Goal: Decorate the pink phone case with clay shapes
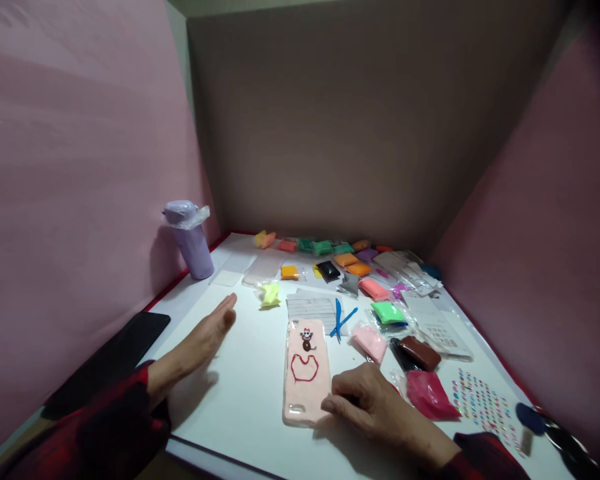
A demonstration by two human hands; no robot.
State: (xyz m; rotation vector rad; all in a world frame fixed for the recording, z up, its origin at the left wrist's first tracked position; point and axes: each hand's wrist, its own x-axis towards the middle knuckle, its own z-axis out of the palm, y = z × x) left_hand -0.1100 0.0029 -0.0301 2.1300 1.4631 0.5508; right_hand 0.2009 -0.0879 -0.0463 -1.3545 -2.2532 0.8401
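Note:
A pale pink phone case [307,397] lies flat on the white table, decorated with a small dark cartoon figure [307,340] and a red heart-like outline [305,368] below it. My right hand [375,407] is beside its right edge with fingers curled and the thumb tip at the edge. Whether anything small is inside those fingers is hidden. Raised over the table to the left of the case, my left hand [207,337] has its fingers stretched out and holds nothing. Two blue modelling tools [339,323] lie crossed above the case on lined paper [310,307].
Coloured clay packets spread along the back and right, including yellow [270,295], green [389,313], light pink [370,341] and magenta [430,395]. A purple bottle [193,247] stands at back left. Sticker sheets [483,407] lie right. Pink walls [80,167] flank the table.

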